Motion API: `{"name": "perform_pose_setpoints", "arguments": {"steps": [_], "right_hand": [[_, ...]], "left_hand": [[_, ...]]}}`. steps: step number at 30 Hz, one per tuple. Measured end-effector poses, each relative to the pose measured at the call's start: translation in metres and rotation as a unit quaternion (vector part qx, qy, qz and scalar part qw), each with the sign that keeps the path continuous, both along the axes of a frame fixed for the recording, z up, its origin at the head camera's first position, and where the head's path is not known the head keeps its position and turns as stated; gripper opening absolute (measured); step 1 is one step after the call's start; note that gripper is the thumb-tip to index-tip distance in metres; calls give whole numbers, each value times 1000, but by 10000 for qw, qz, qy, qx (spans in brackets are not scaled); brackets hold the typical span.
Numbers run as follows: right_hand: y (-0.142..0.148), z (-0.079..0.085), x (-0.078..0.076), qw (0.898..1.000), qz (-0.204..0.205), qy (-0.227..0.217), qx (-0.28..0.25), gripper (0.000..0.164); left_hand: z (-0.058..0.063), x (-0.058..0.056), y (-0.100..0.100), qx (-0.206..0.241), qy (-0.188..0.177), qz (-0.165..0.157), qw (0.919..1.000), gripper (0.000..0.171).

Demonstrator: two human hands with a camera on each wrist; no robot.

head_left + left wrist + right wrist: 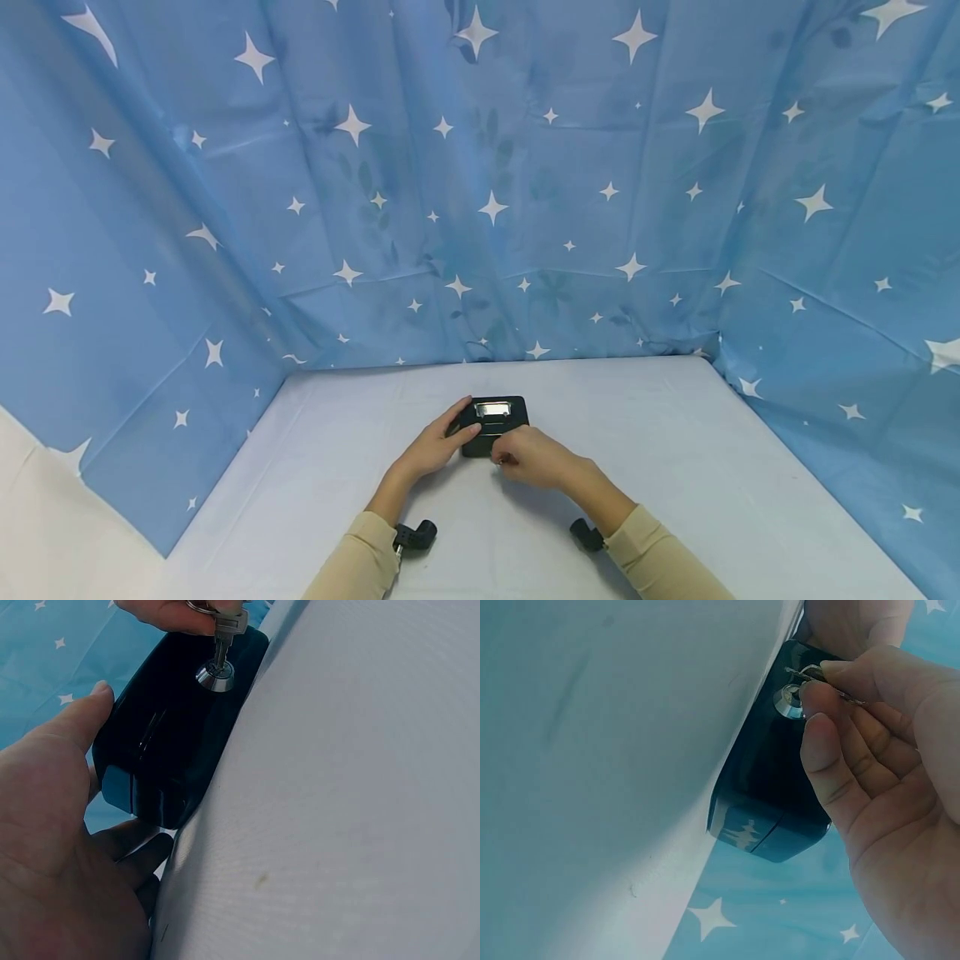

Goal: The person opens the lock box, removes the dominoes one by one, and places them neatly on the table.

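Starry curtains (525, 183) border a table (697, 467); left hand (432, 447) grips box (176, 724), right hand (538, 457) pinches key (230, 625).

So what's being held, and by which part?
The right hand pinches the key by its head end; the left hand holds the box by its left end.

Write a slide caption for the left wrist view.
Left hand holds a black box while the right hand holds a key at its silver lock.

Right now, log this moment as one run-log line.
left hand: holds black box | right hand: pinches key | key: at silver lock, insertion unclear | black box: on white surface
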State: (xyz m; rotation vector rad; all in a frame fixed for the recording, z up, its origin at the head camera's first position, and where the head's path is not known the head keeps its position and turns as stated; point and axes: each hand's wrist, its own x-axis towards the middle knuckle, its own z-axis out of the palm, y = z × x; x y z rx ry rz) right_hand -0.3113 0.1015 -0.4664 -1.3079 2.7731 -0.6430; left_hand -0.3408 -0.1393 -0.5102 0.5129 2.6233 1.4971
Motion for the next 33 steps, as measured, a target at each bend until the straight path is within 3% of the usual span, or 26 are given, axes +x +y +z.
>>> {"name": "perform_pose_setpoints", "arguments": {"steps": [6,19,33], "right_hand": [[-3,3,3,9999,-44,-90,17,13],[-5,0,2,9998,36,190,-41,14],[-4,-2,-1,9999,-114,24,-83,10]], "left_hand": [[0,0,-1,-7,23,-23,10000,74],[0,0,-1,2,26,-28,10000,77],[3,2,-1,-13,-36,-44,10000,75]]}}
